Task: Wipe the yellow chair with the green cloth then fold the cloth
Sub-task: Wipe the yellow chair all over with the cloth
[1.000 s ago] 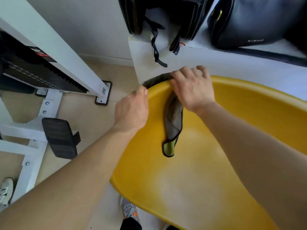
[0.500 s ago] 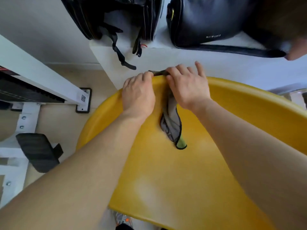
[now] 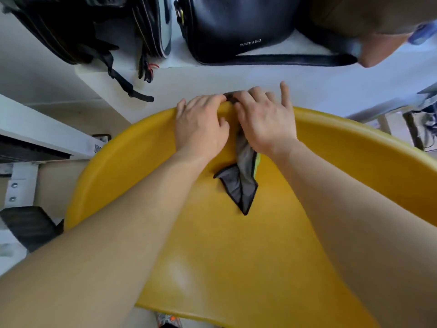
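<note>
The yellow chair (image 3: pixel 236 245) fills the lower middle of the head view, its curved top rim running under both hands. The cloth (image 3: pixel 243 183) is draped over that rim; its grey side shows, with a thin strip of green at the right edge, and a pointed corner hangs down the inside of the backrest. My left hand (image 3: pixel 201 129) rests on the rim just left of the cloth, fingertips touching its top. My right hand (image 3: pixel 264 119) presses the cloth against the rim, covering its upper part.
A white ledge (image 3: pixel 212 76) runs just behind the chair rim, holding a black handbag (image 3: pixel 238 27) and a black backpack (image 3: pixel 89 27) with dangling straps. A white metal frame (image 3: pixel 42 138) and black pedal (image 3: pixel 28 226) stand on the floor at left.
Both hands slid right along the chair's rim, and my left hand closed in beside my right. The hanging part of the cloth has opened out, showing two grey points.
</note>
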### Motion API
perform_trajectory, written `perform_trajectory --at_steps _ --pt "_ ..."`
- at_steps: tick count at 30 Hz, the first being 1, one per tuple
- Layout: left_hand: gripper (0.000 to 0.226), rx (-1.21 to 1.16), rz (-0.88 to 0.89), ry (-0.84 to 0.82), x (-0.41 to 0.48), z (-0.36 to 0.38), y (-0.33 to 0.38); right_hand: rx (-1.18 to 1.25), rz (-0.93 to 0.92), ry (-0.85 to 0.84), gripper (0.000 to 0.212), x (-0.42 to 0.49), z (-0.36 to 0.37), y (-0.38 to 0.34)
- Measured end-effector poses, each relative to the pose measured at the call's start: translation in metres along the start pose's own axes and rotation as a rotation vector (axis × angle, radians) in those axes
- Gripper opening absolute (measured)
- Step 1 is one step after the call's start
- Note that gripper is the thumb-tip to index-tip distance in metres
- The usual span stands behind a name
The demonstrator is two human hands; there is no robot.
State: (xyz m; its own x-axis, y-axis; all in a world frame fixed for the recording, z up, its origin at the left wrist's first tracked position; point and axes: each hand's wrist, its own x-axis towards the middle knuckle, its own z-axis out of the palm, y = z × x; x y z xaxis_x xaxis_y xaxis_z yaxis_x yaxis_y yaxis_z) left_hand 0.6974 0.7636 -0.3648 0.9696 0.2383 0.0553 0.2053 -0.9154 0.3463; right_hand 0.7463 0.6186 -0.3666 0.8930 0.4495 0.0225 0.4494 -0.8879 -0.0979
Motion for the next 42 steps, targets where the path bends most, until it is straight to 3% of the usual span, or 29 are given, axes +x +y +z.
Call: perform_trajectory --at_steps 5,8,10,15,17,21,24,27,31,34,39,42 --pt "0.042 0.068 -0.012 -0.014 0.000 0.000 0.018 -0.068 0.362 0.027 0.039 -0.074 -0.021 0.117" --pt "0.041 0.001 0.105 -0.071 0.004 0.011 0.057 -0.102 0.537 0.031 0.041 -0.077 -0.022 0.120" --pt "0.039 -0.054 0.162 -0.087 0.005 0.019 0.086 -0.088 0.494 0.074 0.042 -0.055 -0.017 0.097" --pt "0.036 -0.029 0.070 -0.072 0.007 0.020 0.105 0.014 0.162 0.052 0.043 -0.038 -0.010 0.078" --pt "0.035 -0.024 0.048 -0.095 0.007 0.018 0.109 -0.031 0.204 0.059 0.041 -0.062 -0.014 0.113" --pt "0.037 0.060 0.015 -0.142 0.010 0.025 0.132 -0.076 0.493 0.022 0.042 -0.137 -0.028 0.201" --pt "0.044 0.090 0.149 -0.196 0.000 0.037 0.159 -0.063 0.686 0.013 0.045 -0.155 -0.036 0.215" --pt "0.048 0.052 0.279 -0.202 -0.014 0.048 0.189 -0.077 0.555 0.023 0.044 -0.114 -0.032 0.179" --pt "0.050 0.025 0.275 -0.167 -0.019 0.058 0.200 0.005 0.302 0.011 0.040 -0.084 -0.024 0.153" --pt "0.052 0.063 0.260 -0.199 -0.018 0.056 0.202 -0.041 0.410 0.021 0.042 -0.130 -0.029 0.198" --pt "0.050 0.194 0.254 -0.245 -0.022 0.058 0.236 -0.044 0.763 0.007 0.039 -0.232 -0.048 0.257" --pt "0.053 0.095 0.388 -0.294 -0.040 0.071 0.268 -0.075 0.752 0.037 0.044 -0.211 -0.042 0.246"
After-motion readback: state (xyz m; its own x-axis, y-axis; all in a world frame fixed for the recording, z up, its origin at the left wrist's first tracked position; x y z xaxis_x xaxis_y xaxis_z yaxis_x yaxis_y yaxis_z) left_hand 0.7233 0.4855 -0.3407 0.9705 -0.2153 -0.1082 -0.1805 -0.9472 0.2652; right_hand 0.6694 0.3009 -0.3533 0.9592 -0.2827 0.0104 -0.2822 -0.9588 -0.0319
